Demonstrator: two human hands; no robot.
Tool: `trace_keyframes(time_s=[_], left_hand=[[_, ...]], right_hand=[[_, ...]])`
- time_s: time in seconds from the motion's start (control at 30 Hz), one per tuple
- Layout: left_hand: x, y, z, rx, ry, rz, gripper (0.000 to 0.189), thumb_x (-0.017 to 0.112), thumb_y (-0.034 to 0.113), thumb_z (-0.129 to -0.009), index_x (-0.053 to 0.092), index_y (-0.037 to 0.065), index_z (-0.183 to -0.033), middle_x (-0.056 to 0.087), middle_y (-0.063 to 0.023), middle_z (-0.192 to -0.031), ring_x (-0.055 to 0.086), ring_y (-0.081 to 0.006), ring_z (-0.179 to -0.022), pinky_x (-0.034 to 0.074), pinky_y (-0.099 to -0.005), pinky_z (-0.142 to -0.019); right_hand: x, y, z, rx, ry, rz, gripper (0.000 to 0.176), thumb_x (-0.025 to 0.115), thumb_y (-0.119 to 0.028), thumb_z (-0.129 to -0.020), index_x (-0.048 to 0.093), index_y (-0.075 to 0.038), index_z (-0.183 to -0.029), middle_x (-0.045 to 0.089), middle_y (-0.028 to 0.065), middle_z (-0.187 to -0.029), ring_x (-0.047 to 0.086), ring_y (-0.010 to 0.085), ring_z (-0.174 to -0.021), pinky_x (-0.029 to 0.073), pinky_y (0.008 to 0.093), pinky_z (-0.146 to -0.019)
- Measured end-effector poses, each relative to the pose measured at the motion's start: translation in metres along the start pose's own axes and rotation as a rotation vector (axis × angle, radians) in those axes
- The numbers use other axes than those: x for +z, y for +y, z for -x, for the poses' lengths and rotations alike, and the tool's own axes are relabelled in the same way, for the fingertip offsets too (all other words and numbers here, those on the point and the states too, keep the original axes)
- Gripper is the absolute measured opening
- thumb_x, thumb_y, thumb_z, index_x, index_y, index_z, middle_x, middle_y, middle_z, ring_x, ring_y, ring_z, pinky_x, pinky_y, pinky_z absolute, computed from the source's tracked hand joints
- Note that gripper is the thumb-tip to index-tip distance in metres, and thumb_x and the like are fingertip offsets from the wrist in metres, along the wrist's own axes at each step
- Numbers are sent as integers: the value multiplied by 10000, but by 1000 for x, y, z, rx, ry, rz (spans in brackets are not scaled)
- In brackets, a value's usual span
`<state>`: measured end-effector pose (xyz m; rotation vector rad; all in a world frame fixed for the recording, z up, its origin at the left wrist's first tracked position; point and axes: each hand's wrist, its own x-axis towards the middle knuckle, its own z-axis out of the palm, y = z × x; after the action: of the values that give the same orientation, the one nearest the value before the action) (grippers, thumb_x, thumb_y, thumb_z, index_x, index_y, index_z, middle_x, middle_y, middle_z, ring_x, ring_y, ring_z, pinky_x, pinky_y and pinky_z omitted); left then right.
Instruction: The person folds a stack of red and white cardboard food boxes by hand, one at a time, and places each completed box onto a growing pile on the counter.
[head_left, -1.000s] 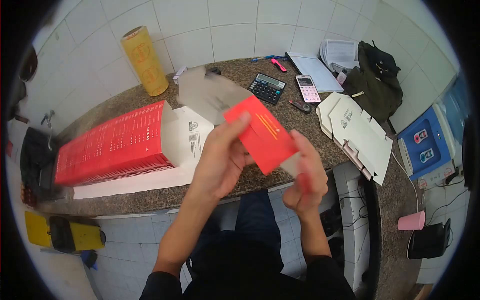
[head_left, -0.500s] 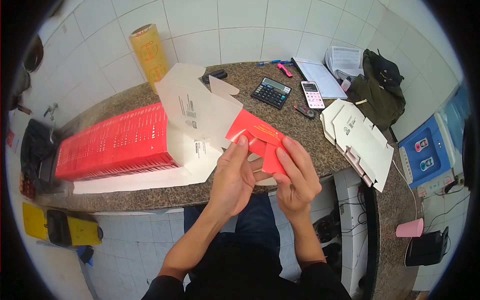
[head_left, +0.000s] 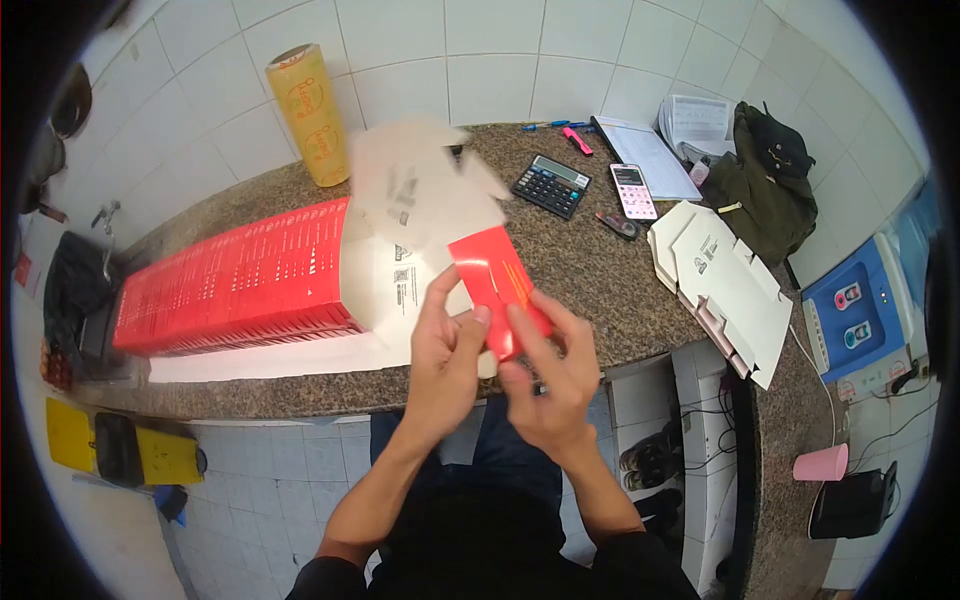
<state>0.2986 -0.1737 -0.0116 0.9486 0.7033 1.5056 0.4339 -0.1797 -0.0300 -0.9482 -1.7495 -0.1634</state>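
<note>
A cardboard box blank, white on its inner face (head_left: pixel 415 185) and red on its outer flap (head_left: pixel 483 262), is held over the counter's front edge. My left hand (head_left: pixel 445 365) is closed on the left side of the red flap, thumb on top. At its right side, my right hand (head_left: pixel 555 385) grips the same flap with the fingers bent over it. The white panels lean away behind the hands and look smeared by motion. To the left lies a long row of stacked red cardboard blanks (head_left: pixel 235 280), close beside the held one.
A folded white carton (head_left: pixel 722 285) lies on the granite counter (head_left: pixel 590 270) at right. Behind are a calculator (head_left: pixel 551 186), a phone (head_left: pixel 633 191), a clipboard (head_left: pixel 650 160) and a dark bag (head_left: pixel 765 195). A yellow film roll (head_left: pixel 312 120) stands at the wall. A pink cup (head_left: pixel 821 463) sits far right.
Both hands have moved slightly left and down, and the right hand has come closer to the left. The red flap has turned more upright, and the white panels have swung right.
</note>
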Motion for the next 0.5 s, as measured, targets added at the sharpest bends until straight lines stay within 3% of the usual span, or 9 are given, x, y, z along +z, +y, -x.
trace_keyframes(time_s=[0.07, 0.1, 0.13, 0.2, 0.27, 0.33, 0.4, 0.5], left_hand=[[-19, 2, -1, -72, -139, -160, 424, 467, 45, -1048, 347, -40, -1446, 689, -111, -1004, 660, -87, -878, 538, -232, -756], [-15, 7, 0, -147, -164, -111, 384, 452, 52, -1052, 394, -38, -1421, 691, -100, -983, 653, -75, -849, 535, -230, -736], [-12, 11, 2, -153, -165, -109, 384, 452, 52, -1052, 394, -38, -1421, 691, -100, -983, 653, -75, -849, 535, -230, -736], [-11, 16, 9, -214, -325, -192, 356, 449, 61, -1055, 437, -30, -1398, 699, -112, -997, 652, -74, -844, 534, -233, -737], [-17, 14, 5, -159, -324, -227, 317, 447, 54, -1048, 520, -25, -1347, 708, -111, -989, 657, -81, -858, 535, -245, -765], [-19, 20, 0, 4, -355, -528, 319, 455, 35, -1029, 582, -15, -1318, 727, -122, -994, 662, -96, -851, 536, -263, -784], [-18, 19, 1, 58, -372, -544, 312, 465, 59, -1035, 602, -23, -1304, 729, -118, -1008, 660, -99, -860, 534, -263, -791], [-16, 20, 1, 94, -382, -566, 311, 472, 67, -1034, 632, -27, -1284, 735, -119, -1010, 663, -107, -860, 533, -263, -793]], right_hand=[[-5, 11, 12, 535, 2, -603, 363, 584, -108, -966, 623, -17, -1316, 596, 257, -1252, 589, 303, -1115, 497, 436, -895], [-8, 16, 7, 608, 29, -634, 384, 477, -99, -1011, 560, -9, -1376, 582, 210, -1157, 583, 224, -1025, 494, 397, -832], [-6, 28, -1, 614, 29, -631, 384, 477, -99, -1011, 560, -9, -1376, 582, 210, -1157, 583, 224, -1025, 494, 397, -832], [1, 49, -11, 405, 51, -335, 383, 482, -114, -1021, 539, -3, -1383, 537, 137, -1029, 546, 177, -877, 475, 332, -727], [-2, 45, -15, 366, 47, -302, 380, 487, -127, -1022, 538, -4, -1379, 508, 118, -1003, 522, 171, -848, 460, 313, -719], [-3, 43, -15, 324, 43, -271, 378, 492, -139, -1024, 537, -6, -1374, 479, 99, -978, 498, 166, -819, 445, 294, -712], [-5, 44, -11, 292, 155, -392, 374, 527, -186, -1019, 555, -8, -1347, 486, 102, -1011, 499, 174, -859, 439, 302, -750], [-6, 44, -14, 328, 111, -314, 352, 590, -209, -992, 594, -29, -1294, 485, 103, -1010, 505, 167, -826, 439, 281, -696]])
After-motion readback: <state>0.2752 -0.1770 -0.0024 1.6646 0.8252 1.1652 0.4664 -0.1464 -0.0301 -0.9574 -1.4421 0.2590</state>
